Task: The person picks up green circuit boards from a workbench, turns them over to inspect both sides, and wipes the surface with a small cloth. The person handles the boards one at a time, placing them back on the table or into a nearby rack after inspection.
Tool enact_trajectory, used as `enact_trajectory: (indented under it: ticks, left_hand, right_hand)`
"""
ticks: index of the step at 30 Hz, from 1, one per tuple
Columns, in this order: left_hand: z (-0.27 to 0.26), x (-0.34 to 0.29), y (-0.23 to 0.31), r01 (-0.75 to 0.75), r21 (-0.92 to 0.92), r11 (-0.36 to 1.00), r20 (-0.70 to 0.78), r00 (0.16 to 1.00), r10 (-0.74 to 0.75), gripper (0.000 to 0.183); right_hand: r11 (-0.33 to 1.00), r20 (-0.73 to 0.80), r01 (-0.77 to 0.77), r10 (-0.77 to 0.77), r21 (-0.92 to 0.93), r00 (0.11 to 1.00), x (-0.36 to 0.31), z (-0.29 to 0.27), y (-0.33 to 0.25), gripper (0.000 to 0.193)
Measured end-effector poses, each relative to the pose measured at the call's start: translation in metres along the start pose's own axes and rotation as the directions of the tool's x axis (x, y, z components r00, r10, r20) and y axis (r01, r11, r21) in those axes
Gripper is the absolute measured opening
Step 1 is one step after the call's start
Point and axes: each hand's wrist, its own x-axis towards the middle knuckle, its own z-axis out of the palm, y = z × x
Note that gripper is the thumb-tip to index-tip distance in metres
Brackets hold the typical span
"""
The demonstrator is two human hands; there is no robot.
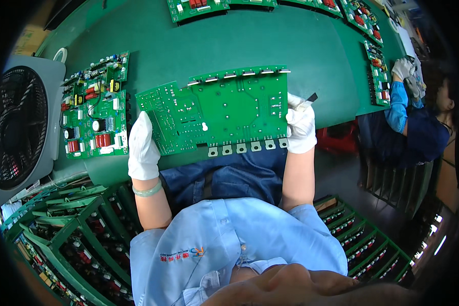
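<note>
The large green circuit board [219, 109], solder side up, sits between the left hand [143, 148] and right hand [301, 127] above the green worktop [311, 46]; a populated green circuit board [94, 107] lies to its left; a grey fan [20, 127] stands further left.

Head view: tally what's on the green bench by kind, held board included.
Held circuit board, solder side up, between left hand and right hand: 1
Populated boards lying on the bench: left, far edge, right: at least 3; more cut off along the far edge
Total: at least 4
</note>
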Motion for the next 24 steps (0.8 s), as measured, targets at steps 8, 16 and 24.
enact_trajectory:
  ticks: [8, 16, 24]
  left_hand:
    - [-0.008, -0.002, -0.003, 0.004, -0.172, 0.985, -0.06, 0.998, -0.014, 0.054]
    - [-0.024, -0.002, -0.011, -0.12, -0.206, 0.971, -0.019, 0.993, 0.119, 0.045]
    - [-0.018, -0.004, -0.009, -0.075, -0.237, 0.969, -0.103, 0.993, 0.052, 0.045]
  right_hand:
    - [0.999, 0.02, 0.039, -0.039, 0.032, 0.999, 0.0, 0.001, 0.0, 0.06]
    - [0.989, -0.037, -0.003, -0.002, -0.145, 0.999, -0.002, 0.003, -0.005, 0.065]
    - [0.984, -0.09, -0.038, 0.023, -0.174, 0.996, -0.002, 0.003, -0.004, 0.059]
